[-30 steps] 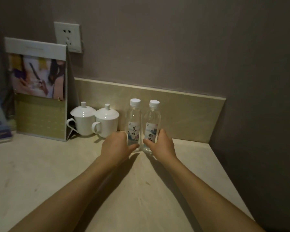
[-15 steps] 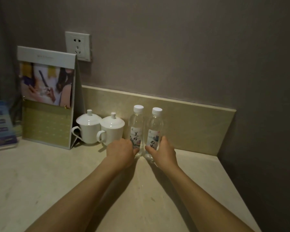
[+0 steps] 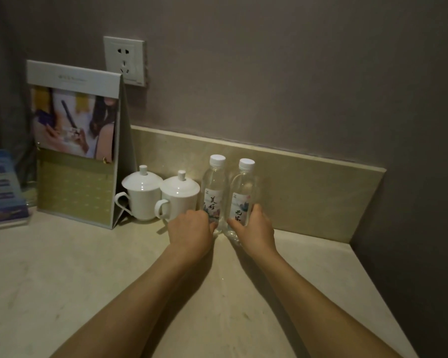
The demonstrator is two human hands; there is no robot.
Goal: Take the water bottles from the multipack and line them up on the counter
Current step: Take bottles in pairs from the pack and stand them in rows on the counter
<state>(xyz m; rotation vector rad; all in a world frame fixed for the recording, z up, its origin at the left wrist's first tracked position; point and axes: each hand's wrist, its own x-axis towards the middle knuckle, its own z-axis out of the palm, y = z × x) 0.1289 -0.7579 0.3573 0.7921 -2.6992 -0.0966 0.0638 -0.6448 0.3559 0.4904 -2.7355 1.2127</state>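
both hands (image 3: pixel 192 228) unmoved, bottles (image 3: pixel 214 192) seemingly closer

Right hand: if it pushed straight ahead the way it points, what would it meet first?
The right hand already grips the right bottle; beyond that, probably the backsplash close behind, though depth is unclear.

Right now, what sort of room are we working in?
Probably a hotel room's refreshment corner. Two lidded white cups stand beside two small bottles on a stone counter, next to a standing promotional card and a wall socket.
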